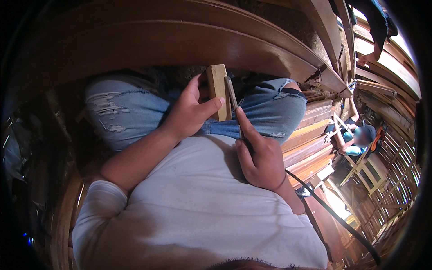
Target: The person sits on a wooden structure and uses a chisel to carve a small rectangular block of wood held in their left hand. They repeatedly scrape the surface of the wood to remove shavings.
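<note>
My left hand (191,110) grips a small pale wooden block (218,85) held upright over my lap, thumb across its lower face. My right hand (260,157) is closed around a thin metal tool, likely a chisel or blade (233,99), with the index finger stretched along it. The tool's tip lies against the right edge of the block. My knees in torn blue jeans (265,112) are under both hands, and my white shirt fills the lower part of the view.
Dark curved wooden planks (180,40) run across the top. Stacked boards (310,144) lie to my right. A seated person (355,139) is farther right among wooden frames, and another person's hand (365,58) shows at upper right. A dark cord (333,216) runs down right.
</note>
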{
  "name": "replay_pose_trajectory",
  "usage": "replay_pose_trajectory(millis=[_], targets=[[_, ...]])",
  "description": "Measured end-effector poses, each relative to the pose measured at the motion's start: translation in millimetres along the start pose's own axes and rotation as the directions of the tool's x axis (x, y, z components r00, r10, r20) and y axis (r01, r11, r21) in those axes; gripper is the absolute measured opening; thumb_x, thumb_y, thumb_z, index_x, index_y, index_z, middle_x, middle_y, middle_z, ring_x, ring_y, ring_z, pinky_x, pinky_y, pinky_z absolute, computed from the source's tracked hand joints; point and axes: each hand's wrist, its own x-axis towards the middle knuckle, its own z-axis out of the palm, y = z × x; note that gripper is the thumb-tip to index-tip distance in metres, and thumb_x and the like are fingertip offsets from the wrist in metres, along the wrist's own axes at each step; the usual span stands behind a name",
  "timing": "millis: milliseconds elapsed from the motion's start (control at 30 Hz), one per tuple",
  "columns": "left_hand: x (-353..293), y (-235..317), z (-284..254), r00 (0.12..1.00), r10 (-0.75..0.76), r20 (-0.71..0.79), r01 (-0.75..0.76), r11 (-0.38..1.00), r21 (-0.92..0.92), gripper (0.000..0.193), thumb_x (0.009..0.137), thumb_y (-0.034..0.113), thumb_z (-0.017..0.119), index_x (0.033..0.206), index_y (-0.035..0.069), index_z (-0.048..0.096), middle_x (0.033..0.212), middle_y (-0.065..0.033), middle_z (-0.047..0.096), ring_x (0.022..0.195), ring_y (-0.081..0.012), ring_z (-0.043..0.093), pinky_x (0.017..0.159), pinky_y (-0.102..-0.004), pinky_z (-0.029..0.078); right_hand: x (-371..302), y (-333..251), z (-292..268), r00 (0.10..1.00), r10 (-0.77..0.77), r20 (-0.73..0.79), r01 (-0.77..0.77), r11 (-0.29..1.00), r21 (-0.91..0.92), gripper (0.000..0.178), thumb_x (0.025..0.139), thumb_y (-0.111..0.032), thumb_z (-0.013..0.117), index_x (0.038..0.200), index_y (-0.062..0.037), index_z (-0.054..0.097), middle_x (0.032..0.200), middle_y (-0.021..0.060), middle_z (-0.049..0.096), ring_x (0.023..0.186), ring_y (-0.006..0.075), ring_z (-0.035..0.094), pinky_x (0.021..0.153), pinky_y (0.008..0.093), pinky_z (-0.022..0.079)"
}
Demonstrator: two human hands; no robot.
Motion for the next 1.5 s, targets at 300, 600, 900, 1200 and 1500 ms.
replay_pose_trajectory(millis=[300, 600, 900, 1200, 1500], targets=[[0.9, -2.4, -1.7, 0.999, -0.049, 0.021, 0.050, 0.996, -0.068, 0.067, 0.112, 0.016, 0.068, 0.168, 0.004, 0.033, 0.154, -0.0194, 0.065, 0.135, -0.0256, 0.069, 0.114, -0.0415, 0.060, 9.1, -7.0, 2.9, 1.000, 0.028, -0.002, -0.028, 0.999, -0.020, 0.074, 0.101, -0.002, 0.064, 0.173, -0.0075, 0.046, 0.098, 0.0291, 0.077, 0.082, 0.0468, 0.076, 0.081, 0.0475, 0.060], [0.6, -4.2, 6.3, 0.999, -0.046, -0.005, 0.046, 0.997, -0.068, 0.070, 0.112, 0.014, 0.067, 0.169, 0.006, 0.027, 0.157, -0.0200, 0.062, 0.137, -0.0246, 0.068, 0.115, -0.0433, 0.060, 11.9, -2.4, 3.3, 0.999, 0.014, 0.031, -0.013, 0.999, -0.032, 0.081, 0.099, -0.004, 0.066, 0.175, -0.0053, 0.038, 0.081, 0.0258, 0.072, 0.071, 0.0466, 0.074, 0.071, 0.0515, 0.059], [2.2, -5.8, 8.4, 1.000, 0.000, -0.008, 0.000, 1.000, -0.002, 0.072, 0.112, 0.014, 0.068, 0.170, 0.005, 0.025, 0.157, -0.0222, 0.061, 0.137, -0.0258, 0.068, 0.113, -0.0420, 0.062, 13.3, -5.8, -0.7, 0.997, 0.054, 0.057, -0.051, 0.997, -0.050, 0.080, 0.099, -0.004, 0.066, 0.175, -0.0063, 0.040, 0.077, 0.0232, 0.072, 0.068, 0.0452, 0.073, 0.070, 0.0497, 0.059], [0.6, -4.3, 6.7, 1.000, -0.027, -0.004, 0.027, 0.999, -0.041, 0.074, 0.111, 0.016, 0.069, 0.170, 0.005, 0.025, 0.158, -0.0223, 0.060, 0.138, -0.0258, 0.067, 0.114, -0.0425, 0.061, 13.4, -7.3, -4.2, 0.998, 0.031, 0.050, -0.024, 0.991, -0.134, 0.079, 0.100, -0.003, 0.066, 0.175, -0.0070, 0.042, 0.077, 0.0240, 0.072, 0.068, 0.0442, 0.073, 0.072, 0.0475, 0.060], [0.6, -7.1, 6.8, 1.000, -0.006, 0.002, 0.006, 1.000, -0.018, 0.075, 0.112, 0.019, 0.071, 0.169, 0.006, 0.025, 0.158, -0.0210, 0.059, 0.139, -0.0250, 0.066, 0.116, -0.0424, 0.060, 13.6, 12.9, 10.8, 0.999, -0.045, 0.006, 0.044, 0.988, 0.150, 0.083, 0.101, -0.005, 0.062, 0.178, -0.0048, 0.032, 0.080, 0.0263, 0.072, 0.071, 0.0451, 0.075, 0.073, 0.0498, 0.059]])
